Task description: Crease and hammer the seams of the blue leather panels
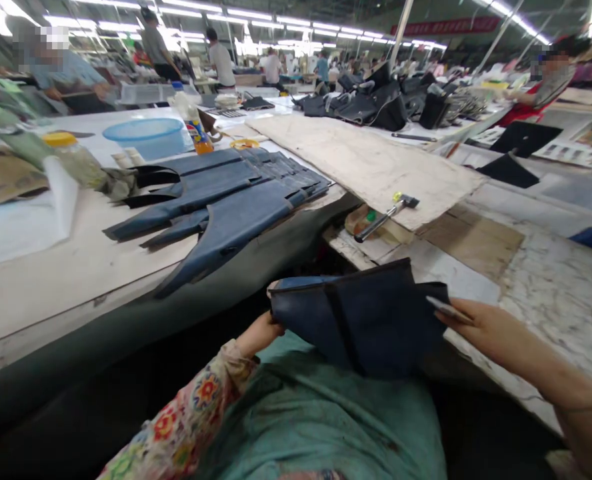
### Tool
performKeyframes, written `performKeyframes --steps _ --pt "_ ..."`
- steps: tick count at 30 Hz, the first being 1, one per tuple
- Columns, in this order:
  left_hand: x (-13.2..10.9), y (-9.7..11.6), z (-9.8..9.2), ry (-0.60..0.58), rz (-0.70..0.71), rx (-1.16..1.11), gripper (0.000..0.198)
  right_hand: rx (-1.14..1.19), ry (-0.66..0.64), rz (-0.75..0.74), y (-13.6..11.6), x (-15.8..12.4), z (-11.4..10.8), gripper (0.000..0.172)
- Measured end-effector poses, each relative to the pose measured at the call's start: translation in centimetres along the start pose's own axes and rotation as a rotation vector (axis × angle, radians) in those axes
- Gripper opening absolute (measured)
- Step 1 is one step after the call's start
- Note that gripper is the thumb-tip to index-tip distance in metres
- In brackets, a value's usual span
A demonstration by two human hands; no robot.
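A dark blue leather-like panel (pixel 376 320) with a black strip across it is held up over my lap. My left hand (pixel 262 335) is closed on its left edge, the fingertips partly hidden behind it. On the other side, my right hand (pixel 486 330) grips a small pale, pointed tool (pixel 449 309), whose exact kind I cannot make out. The tool's tip lies against the panel's right end. Fingers of the right hand are partly hidden behind that end. A green apron (pixel 326 413) covers my lap below the panel.
Flat blue panels (pixel 246 200) lie stacked on the left table (pixel 126 267). A hammer (pixel 386 217) rests on a pale board (pixel 366 153) ahead. A blue basin (pixel 146 137), a bottle (pixel 193 123) and a yellow-lidded jar (pixel 73 157) stand back left. Black bags (pixel 366 100) are piled farther off.
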State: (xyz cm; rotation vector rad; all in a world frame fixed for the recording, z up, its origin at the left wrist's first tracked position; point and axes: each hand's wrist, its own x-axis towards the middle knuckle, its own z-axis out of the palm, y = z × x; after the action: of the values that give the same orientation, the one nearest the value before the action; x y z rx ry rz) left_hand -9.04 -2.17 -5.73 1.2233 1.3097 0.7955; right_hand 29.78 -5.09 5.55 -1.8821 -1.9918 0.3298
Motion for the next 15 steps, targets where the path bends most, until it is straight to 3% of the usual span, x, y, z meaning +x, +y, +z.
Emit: performKeyframes --steps 2,4,6,8,11,13,15 --pt "0.5 -0.3 0.2 -0.021 0.003 0.020 0.007 -0.073 -0.167 0.068 2.1 -1.5 1.5 0.033" --pt "1.2 0.0 -0.7 -0.012 0.015 0.020 0.015 -0.066 -0.247 0.088 3.2 -2.8 2.1 0.031" --pt "1.8 0.8 -2.4 0.060 0.030 0.029 0.026 -0.030 -0.172 0.052 3.1 -3.6 1.7 0.032" --pt "1.8 2.2 -3.8 0.205 0.085 0.054 0.036 -0.020 0.035 0.004 2.1 -4.2 0.7 0.036" --pt "1.0 5.2 -4.0 0.374 0.289 0.192 0.039 -0.025 0.292 -0.089 -0.3 -4.6 0.1 0.035" --pt "0.0 7.3 -2.4 0.335 0.472 0.377 0.036 -0.019 0.305 -0.173 -1.7 -4.8 0.8 0.033" --pt "-1.0 8.8 0.0 0.210 0.648 0.592 0.035 -0.023 0.276 -0.215 -2.4 -5.2 2.0 0.035"
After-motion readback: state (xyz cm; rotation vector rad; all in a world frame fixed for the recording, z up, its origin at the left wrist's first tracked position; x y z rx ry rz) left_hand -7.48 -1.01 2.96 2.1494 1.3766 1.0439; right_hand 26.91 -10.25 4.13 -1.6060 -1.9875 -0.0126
